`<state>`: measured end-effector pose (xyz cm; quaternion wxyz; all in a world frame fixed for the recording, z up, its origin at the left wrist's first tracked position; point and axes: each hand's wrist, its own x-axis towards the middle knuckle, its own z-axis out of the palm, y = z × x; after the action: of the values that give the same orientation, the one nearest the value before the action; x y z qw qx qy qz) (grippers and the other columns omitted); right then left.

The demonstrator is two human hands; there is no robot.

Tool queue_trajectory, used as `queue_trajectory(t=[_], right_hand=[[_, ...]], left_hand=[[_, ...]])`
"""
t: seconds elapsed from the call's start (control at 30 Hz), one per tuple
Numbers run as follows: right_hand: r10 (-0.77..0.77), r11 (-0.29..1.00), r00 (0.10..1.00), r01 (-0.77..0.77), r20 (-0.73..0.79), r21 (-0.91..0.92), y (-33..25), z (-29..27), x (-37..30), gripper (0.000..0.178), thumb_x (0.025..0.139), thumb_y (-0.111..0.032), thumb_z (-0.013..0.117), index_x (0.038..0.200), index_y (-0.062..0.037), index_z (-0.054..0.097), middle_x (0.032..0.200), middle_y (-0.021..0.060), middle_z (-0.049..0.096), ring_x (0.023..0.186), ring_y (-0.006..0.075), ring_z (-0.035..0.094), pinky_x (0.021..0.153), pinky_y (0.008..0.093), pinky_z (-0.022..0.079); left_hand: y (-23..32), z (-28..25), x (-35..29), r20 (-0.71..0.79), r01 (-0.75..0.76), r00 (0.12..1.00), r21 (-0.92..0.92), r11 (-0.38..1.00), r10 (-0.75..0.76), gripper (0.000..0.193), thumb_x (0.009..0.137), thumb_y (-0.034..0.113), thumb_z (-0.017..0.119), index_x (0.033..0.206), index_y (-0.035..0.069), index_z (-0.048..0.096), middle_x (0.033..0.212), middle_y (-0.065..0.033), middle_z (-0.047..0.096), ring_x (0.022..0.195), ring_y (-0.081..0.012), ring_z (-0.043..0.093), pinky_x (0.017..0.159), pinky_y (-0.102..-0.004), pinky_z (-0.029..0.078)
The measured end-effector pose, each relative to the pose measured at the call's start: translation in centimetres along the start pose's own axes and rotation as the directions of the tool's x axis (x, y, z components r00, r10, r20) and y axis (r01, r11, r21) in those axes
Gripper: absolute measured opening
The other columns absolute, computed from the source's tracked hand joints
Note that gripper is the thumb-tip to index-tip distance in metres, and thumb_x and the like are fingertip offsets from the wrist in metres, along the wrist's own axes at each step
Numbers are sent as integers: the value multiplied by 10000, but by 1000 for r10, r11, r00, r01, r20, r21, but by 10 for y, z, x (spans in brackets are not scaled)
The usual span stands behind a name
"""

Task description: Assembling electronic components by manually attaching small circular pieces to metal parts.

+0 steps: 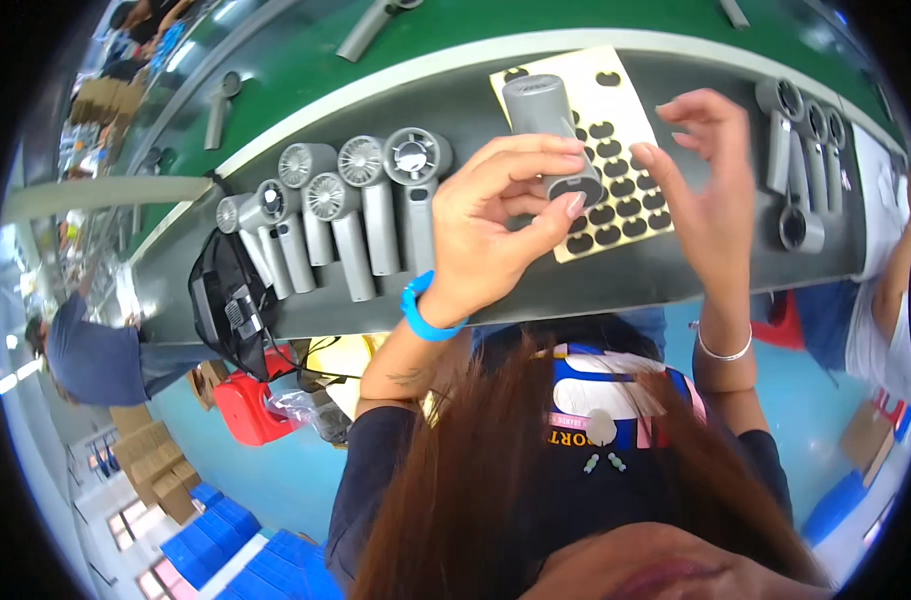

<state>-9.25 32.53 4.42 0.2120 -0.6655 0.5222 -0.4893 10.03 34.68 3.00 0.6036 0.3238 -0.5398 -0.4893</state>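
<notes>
In my left hand, which wears a blue wristband, a grey handheld fan is gripped. Its handle end points toward me, with a dark patch on the end face by my thumb. My right hand is raised to the right of the fan, thumb and fingers apart; I see nothing in it. Beneath the fan and partly hidden by it lies a pale yellow sheet bearing rows of small black stickers. Some spots on the sheet are bare.
Several grey handheld fans stand grouped left on the dark worktop, beside a black bag. More fans lie at the right. Beyond a pale rail runs a green belt carrying fans. A red stool is below left. People are at both sides.
</notes>
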Motion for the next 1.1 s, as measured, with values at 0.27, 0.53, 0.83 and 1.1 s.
queue_trajectory(t=[0.27,0.53,0.83,1.1], right_hand=[[-13,897,738,307,675,-318,52,26,-34,633,809,-256,686,1375,-135,428,1494,99,304,1394,304,253,1123,498,183],[19,909,781,246,624,-336,60,31,-28,612,824,-275,668,1380,-175,433,1502,78,299,1388,294,268,1115,497,196],[122,991,962,-103,244,-89,81,22,6,198,878,-49,584,1070,-38,631,1108,117,589,937,247,612,768,334,515],[81,965,968,-16,238,-262,100,51,15,115,807,-61,648,905,-35,593,866,119,576,799,272,604,720,366,481]], left_hand=[[-24,-43,118,351,-358,926,707,610,137,181,736,96,783,828,14,650,902,-49,673,687,-72,599,541,-217,447],[-120,-73,246,608,-563,788,776,284,-99,301,793,141,665,1071,50,595,929,-155,646,872,-357,616,704,-440,485],[-68,-29,125,667,-533,692,731,427,-278,722,709,385,782,1237,-35,526,1299,-239,501,1199,-389,472,1012,-417,399],[-78,-36,82,600,-496,728,795,348,-333,823,680,421,781,1313,5,458,1421,-207,373,1303,-405,364,1038,-440,386]])
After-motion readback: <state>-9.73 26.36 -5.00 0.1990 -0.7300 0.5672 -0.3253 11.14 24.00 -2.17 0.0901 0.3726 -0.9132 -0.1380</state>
